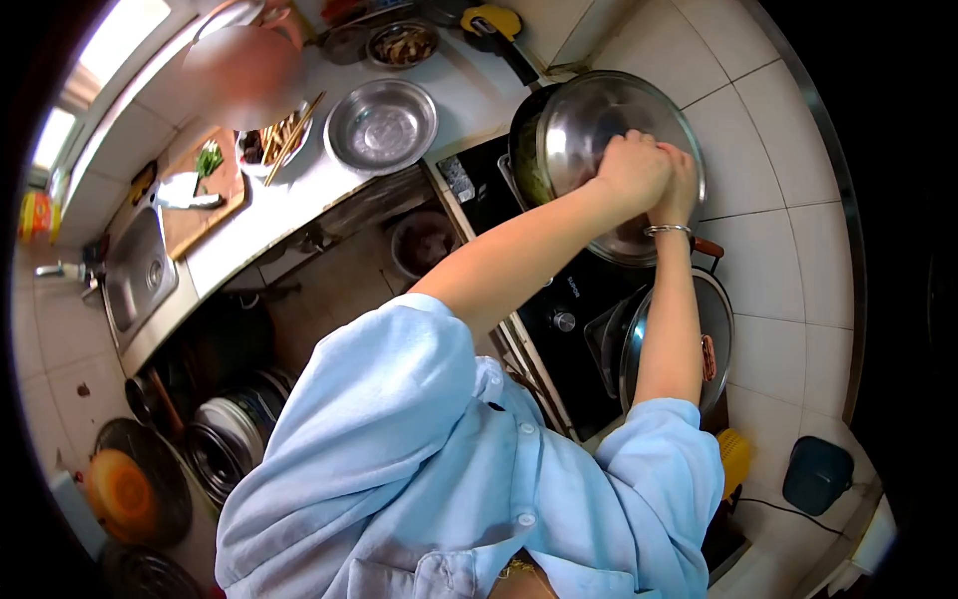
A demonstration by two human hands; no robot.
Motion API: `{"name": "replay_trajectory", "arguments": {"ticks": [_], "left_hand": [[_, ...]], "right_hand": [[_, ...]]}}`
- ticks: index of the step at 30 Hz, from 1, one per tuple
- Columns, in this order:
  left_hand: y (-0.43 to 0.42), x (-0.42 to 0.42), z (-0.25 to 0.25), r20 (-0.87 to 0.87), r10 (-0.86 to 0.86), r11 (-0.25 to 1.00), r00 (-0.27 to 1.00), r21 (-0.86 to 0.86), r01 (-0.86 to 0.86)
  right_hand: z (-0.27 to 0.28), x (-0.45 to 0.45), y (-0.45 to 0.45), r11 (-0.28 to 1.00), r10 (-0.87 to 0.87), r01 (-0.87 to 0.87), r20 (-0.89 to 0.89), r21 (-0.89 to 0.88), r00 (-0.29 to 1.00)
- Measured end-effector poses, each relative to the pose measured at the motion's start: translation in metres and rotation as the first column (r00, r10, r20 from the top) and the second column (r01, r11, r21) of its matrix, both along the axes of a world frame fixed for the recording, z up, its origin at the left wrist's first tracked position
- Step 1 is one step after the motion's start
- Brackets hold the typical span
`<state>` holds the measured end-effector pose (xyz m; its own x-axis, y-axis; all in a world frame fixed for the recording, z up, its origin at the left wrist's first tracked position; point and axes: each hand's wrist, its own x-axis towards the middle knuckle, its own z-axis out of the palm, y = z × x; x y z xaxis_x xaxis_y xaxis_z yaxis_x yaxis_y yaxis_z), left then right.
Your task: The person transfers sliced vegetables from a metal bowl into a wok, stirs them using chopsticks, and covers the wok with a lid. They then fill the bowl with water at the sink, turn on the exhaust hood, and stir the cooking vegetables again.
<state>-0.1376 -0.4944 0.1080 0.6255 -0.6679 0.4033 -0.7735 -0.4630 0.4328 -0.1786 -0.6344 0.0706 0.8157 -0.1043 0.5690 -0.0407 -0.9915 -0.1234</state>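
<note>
A large steel lid point(579, 110) lies over a dark wok point(526, 135), shifted to the right, so a strip of the wok's inside with something greenish shows at its left edge. My left hand point(634, 172) and my right hand point(679, 185), which has a bracelet at the wrist, meet at the middle of the lid. Their fingers are closed together there and hide the knob. The wok stands on a black gas stove point(544, 304), with its handle pointing up and left.
Nearer me on the stove is a second pan with a glass lid point(714, 299). On the left counter are an empty metal bowl point(381, 127), a bowl with chopsticks point(271, 145), a cutting board point(222, 215) with a knife and chopped greens, and a sink point(140, 275). Tiled wall point(763, 260) at right.
</note>
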Motion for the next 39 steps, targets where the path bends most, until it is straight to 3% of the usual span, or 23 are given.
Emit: {"name": "replay_trajectory", "arguments": {"ticks": [1, 3, 6, 9, 16, 31, 37, 38, 39], "left_hand": [[-0.001, -0.008, 0.008, -0.024, -0.009, 1.0, 1.0, -0.024, 0.008], [-0.001, -0.024, 0.025, -0.047, -0.045, 0.995, 0.998, -0.09, 0.04], [-0.004, -0.049, 0.037, -0.004, -0.054, 0.989, 0.999, -0.136, 0.053], [-0.015, -0.078, 0.043, 0.045, -0.074, 0.977, 0.996, -0.195, 0.082], [-0.041, -0.139, 0.052, 0.129, -0.143, 0.929, 0.981, -0.326, 0.178], [-0.055, -0.195, 0.064, 0.203, -0.244, 0.88, 0.948, -0.364, 0.305], [-0.052, -0.197, 0.059, 0.179, -0.227, 0.877, 0.957, -0.39, 0.281], [-0.043, -0.192, 0.063, 0.163, -0.268, 0.893, 0.949, -0.327, 0.309], [-0.053, -0.191, 0.053, 0.196, -0.222, 0.879, 0.955, -0.383, 0.283]], "right_hand": [[0.02, -0.012, 0.013, 0.995, -0.065, 0.065, -0.012, 0.07, 0.998], [0.026, -0.026, 0.0, 0.999, -0.053, 0.053, 0.03, -0.011, 0.998], [0.046, -0.055, -0.002, 0.994, -0.107, 0.106, 0.053, 0.011, 0.993], [0.061, -0.086, -0.009, 0.986, -0.146, 0.15, 0.053, -0.076, 0.988], [0.091, -0.155, -0.018, 0.955, -0.295, 0.296, 0.062, -0.008, 0.953], [0.101, -0.225, -0.016, 0.919, -0.395, 0.394, 0.119, 0.036, 0.911], [0.085, -0.232, -0.044, 0.936, -0.353, 0.35, 0.106, 0.051, 0.93], [0.085, -0.227, -0.037, 0.936, -0.351, 0.346, 0.124, 0.063, 0.928], [0.083, -0.222, -0.033, 0.948, -0.317, 0.311, 0.138, 0.059, 0.938]]}}
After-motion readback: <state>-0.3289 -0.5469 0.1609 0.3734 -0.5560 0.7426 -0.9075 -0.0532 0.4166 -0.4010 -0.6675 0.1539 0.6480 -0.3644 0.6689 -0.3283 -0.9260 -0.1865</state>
